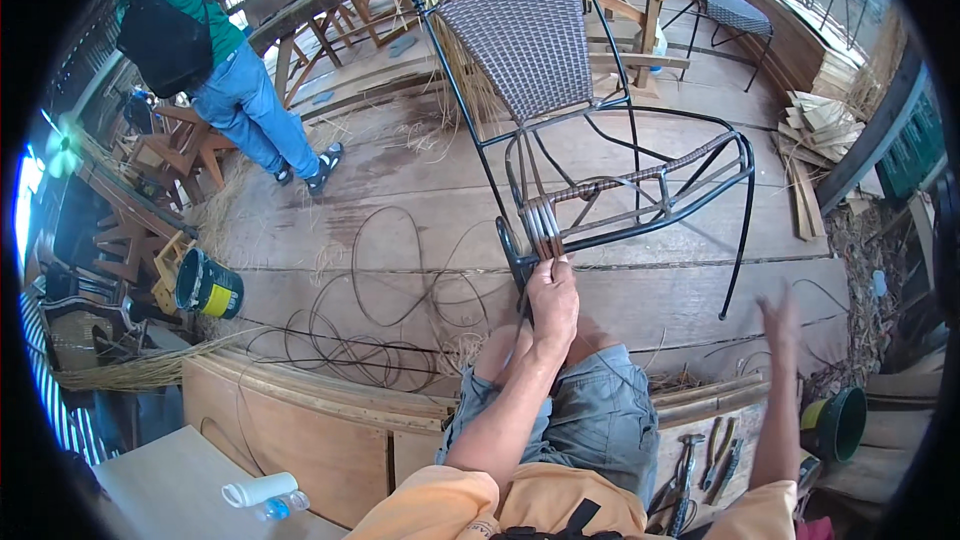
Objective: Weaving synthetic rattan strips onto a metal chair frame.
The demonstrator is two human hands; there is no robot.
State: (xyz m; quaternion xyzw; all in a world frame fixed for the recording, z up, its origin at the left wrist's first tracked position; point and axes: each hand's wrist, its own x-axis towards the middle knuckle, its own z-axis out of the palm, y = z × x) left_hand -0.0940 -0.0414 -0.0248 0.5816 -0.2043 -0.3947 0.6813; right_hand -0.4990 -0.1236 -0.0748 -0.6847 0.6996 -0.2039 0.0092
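A black metal chair frame [745, 230] stands tilted before me, with a grey woven backrest [520, 40] and a mostly bare seat. Flat brown weaving strips [541, 225] wrap side by side around the near left corner of the seat. My left hand [553, 300] is closed on the lower end of these strips, against the frame. Off to the right of the chair, my right hand [780, 325] is raised and smeared by motion; whether it holds a strand cannot be made out. Loose brown strand [390, 325] lies in coils on the floor to the left.
Pliers [716, 450] and a hammer-like tool [688, 460] lie by my right thigh. A dark green bucket [840, 424] is at right, another bucket [210, 285] at left. A white tumbler [260, 491] rests on a board. Another person [215, 60] stands far left; a second woven chair [730, 10] is behind.
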